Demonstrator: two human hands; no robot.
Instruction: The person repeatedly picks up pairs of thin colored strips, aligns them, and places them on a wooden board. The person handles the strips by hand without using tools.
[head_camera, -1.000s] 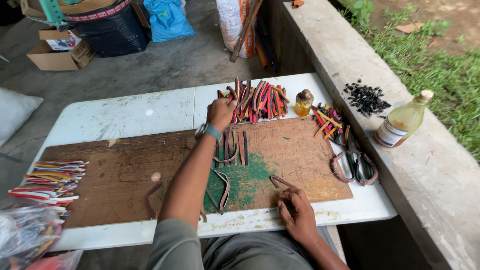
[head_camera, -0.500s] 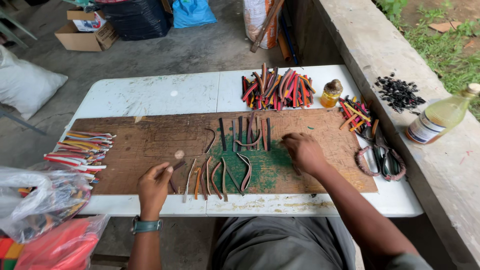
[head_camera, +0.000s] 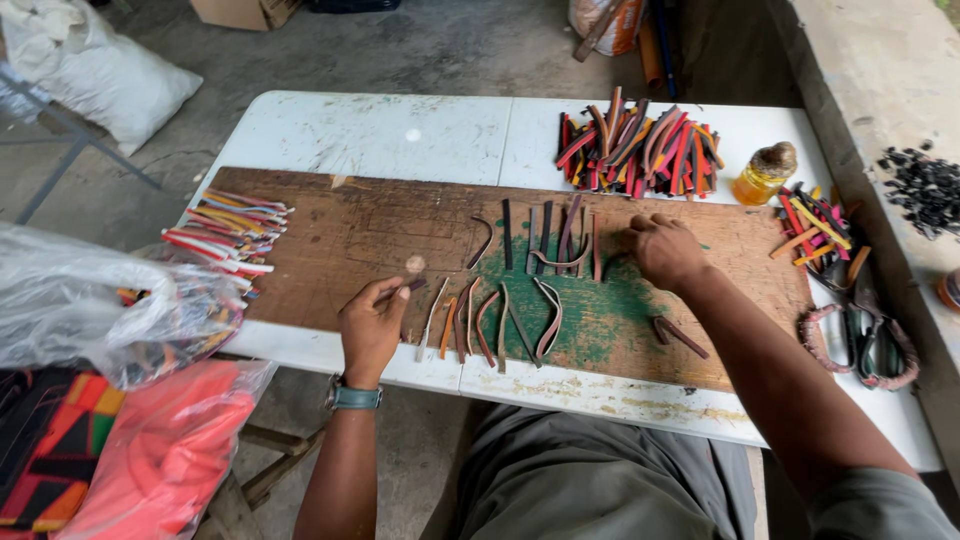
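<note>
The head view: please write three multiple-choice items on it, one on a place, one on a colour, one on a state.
1. Where does the big heap of coloured strips lie?
A. on the white table beyond the wooden board
B. on the floor
C. in the plastic bag

2. What colour is the painted patch on the wooden board?
A. blue
B. green
C. yellow

3. What is the left hand doing?
A. lying flat and empty
B. gripping the bottle
C. pinching a thin dark strip

Answers:
1. A: the heap sits on the white table, past the board's far edge.
2. B: the patch under the laid-out strips is green.
3. C: a dark strip sticks out between the thumb and fingers; the right hand rests on the board.
</note>
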